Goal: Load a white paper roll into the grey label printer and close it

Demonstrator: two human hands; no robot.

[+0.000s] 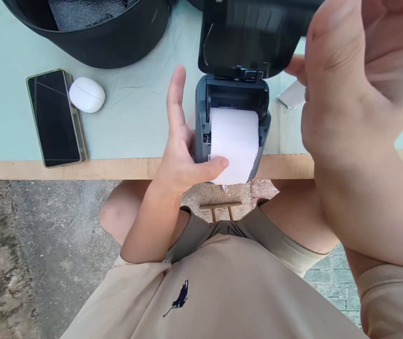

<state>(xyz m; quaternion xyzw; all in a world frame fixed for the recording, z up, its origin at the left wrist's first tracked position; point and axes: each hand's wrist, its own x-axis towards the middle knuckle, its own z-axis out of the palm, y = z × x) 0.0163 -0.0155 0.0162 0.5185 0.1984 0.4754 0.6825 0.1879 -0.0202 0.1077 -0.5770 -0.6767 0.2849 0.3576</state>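
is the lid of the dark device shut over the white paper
No, the lid stands open, leaving the white paper in the dark device exposed, with the thumb of the left hand on it.

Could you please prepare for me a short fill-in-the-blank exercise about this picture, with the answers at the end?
1. The left hand presses its ____ on the white paper.
2. The lid of the dark device is not closed but ____.
3. In the picture, the small white oval object is on the ____ side of the phone.
4. The colour of the zippered case is ____.

Missing words: thumb; open; right; black.
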